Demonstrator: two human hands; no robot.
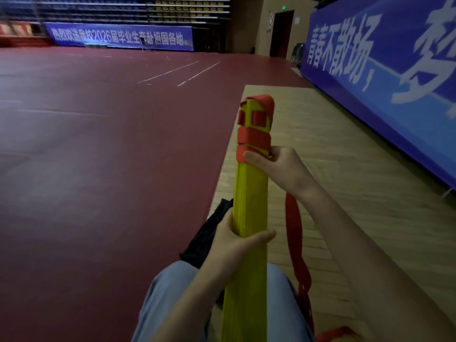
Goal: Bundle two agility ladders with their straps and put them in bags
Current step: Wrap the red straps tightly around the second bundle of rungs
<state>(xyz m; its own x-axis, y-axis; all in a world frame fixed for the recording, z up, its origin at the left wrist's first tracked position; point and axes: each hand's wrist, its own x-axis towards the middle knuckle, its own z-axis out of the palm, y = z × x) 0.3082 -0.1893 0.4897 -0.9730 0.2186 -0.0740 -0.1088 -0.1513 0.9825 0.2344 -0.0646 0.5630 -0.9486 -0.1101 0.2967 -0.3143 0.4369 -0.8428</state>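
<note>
A stack of yellow ladder rungs [249,193] stands almost upright in front of me, its lower end between my knees. A red strap [254,138] is wound several times round its top end. My right hand [276,169] grips the stack just below those wraps, thumb pressing on the strap. My left hand [237,239] holds the stack lower down, fingers curled round it. A loose length of red strap [296,243] hangs under my right wrist down to the floor. A black bag [209,233] lies on the floor behind my left hand.
A dark red sports mat [98,156] covers the floor to the left. A strip of wooden floor [357,169] runs along the right. A blue banner [382,82] lines the right side. My knees in light blue trousers [167,292] are at the bottom.
</note>
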